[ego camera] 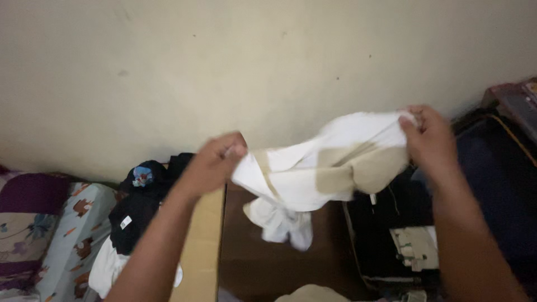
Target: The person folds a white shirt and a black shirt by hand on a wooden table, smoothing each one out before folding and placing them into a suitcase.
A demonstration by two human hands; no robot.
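Against a pale wall [168,67] we pinch a white garment [313,168] between both grips, left hand [215,162] and right hand [428,137] closed on opposite edges; it stretches crosswise, sagging below them.

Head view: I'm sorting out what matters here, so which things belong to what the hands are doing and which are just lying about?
In hand:
- white and beige garment, held up in the air
- left hand, gripping its left edge
- right hand, gripping its right edge

Lying about:
- black garment on a pile
- patterned bedding
- dark bag
- brown table
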